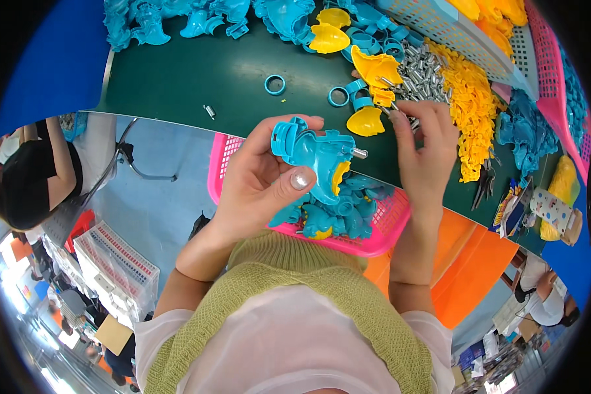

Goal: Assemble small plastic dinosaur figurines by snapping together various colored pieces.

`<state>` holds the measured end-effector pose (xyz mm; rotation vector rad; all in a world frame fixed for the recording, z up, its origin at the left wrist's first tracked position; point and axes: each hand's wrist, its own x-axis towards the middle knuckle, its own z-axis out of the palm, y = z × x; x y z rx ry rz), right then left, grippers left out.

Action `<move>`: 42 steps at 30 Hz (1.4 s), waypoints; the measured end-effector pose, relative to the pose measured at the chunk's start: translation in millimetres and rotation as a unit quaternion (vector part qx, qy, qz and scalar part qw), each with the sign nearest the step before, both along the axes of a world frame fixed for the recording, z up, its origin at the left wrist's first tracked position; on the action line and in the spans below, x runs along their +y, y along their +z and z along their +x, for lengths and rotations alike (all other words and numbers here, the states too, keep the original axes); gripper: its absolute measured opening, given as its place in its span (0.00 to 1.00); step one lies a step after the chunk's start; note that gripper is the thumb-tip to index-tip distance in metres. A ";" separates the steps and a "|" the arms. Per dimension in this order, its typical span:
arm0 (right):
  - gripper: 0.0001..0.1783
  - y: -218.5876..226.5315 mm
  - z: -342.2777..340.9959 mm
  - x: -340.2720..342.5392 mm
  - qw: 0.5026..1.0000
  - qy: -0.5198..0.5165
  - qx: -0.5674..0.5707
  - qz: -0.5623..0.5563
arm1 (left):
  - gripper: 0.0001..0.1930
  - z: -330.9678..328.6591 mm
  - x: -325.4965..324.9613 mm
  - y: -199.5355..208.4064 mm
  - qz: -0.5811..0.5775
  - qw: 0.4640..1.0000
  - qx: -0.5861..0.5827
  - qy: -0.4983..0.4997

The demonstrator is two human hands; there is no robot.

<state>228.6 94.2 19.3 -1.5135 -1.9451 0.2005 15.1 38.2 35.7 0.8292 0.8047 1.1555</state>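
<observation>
My left hand (256, 171) is closed around a hollow blue plastic shell (322, 157), its thumb laid across the near side. A yellow plastic piece (340, 176) sits in the shell's right side, and a short metal pin (360, 153) sticks out at its upper right. At the edge of a heap of silver metal pins (419, 75), my right hand (430, 134) has thumb and forefinger drawn together on what looks like a metal pin, partly hidden by the fingers. Loose yellow shell parts (366, 123) and blue rings (339, 96) lie left of that hand.
Below my hands, a pink basket (381, 244) holds blue assemblies. Yellow parts (469, 108) and blue parts (522, 131) are heaped on the right of the dark green table (197, 79). Pliers (484, 184) lie near its edge. A grey basket (466, 43) stands at the back right.
</observation>
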 end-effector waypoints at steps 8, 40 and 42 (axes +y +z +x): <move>0.15 -3.8 -20.6 -7.9 0.994 0.071 -0.058 -0.061 | 0.26 -3.7 -0.9 2.2 -0.030 0.999 0.024 -0.010; 0.09 30.3 -53.1 -23.8 0.869 0.225 0.409 -0.164 | 0.24 -4.8 -9.9 0.0 0.012 1.000 0.006 -0.021; 0.10 30.1 -51.3 -24.6 0.877 0.195 0.406 -0.168 | 0.24 -8.3 -8.3 -0.3 0.035 0.998 0.022 -0.038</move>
